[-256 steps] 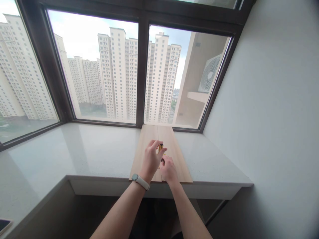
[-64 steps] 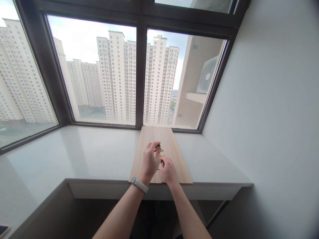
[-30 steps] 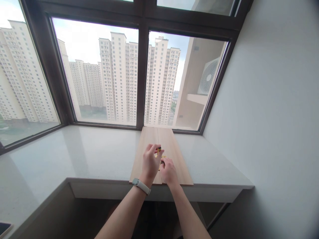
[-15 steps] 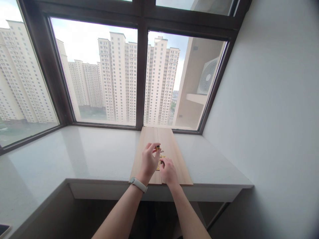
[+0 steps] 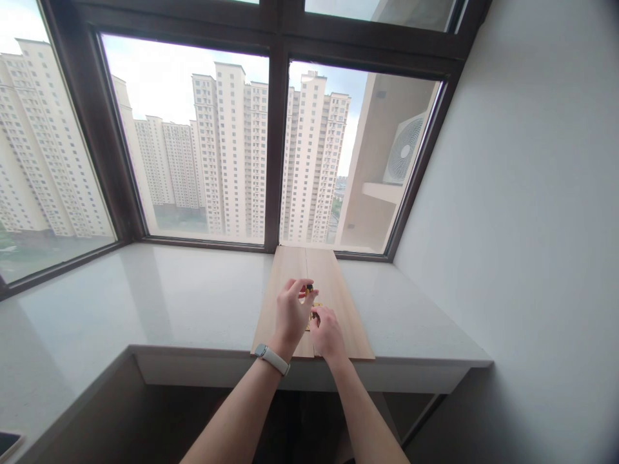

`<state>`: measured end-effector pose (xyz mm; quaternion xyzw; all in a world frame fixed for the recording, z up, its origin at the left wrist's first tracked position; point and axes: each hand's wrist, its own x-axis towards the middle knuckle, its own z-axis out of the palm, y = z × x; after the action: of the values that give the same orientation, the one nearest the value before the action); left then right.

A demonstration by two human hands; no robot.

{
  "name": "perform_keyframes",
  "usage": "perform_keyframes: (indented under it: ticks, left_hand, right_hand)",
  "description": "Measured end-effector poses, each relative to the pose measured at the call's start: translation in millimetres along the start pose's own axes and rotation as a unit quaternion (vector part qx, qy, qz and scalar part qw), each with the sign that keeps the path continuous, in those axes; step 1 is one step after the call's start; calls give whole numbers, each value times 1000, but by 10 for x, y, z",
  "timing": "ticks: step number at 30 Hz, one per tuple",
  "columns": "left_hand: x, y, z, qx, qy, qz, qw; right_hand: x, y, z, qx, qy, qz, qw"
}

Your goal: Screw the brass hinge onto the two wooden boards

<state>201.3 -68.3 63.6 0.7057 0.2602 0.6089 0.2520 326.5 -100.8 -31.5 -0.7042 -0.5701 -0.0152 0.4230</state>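
Observation:
My left hand [image 5: 291,312] wears a pale wristband and pinches the black-and-yellow top of a small tool [image 5: 309,289], probably a screwdriver handle, standing upright over the wooden boards [image 5: 333,283]. My right hand [image 5: 328,332] is curled close beside it, fingers pressed on a small yellow piece [image 5: 315,305] at the seam between the two boards. What the right fingers hold is mostly hidden.
The two light wooden boards lie side by side on a white stone sill [image 5: 184,296] and reach to the dark window frame [image 5: 276,148]. A white wall [image 5: 522,212] rises at the right. A dark phone corner [image 5: 7,441] shows at the lower left.
Both hands stay in the same spot over the board seam. The left fingers shift slightly around the tool's top, as if turning it. The camera wobbles a little.

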Motion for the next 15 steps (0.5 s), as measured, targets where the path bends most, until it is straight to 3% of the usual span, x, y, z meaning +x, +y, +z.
perform_keyframes:
  ticks: [9,15]
  left_hand:
    - [73,-43,-90,-15,-15,-1,1000]
    - [8,-55,-92,12,25,-2,1000]
  right_hand:
    - [-6,-22,-25,1,-2,-1,1000]
    - [4,0,-5,-3,0,-5,1000]
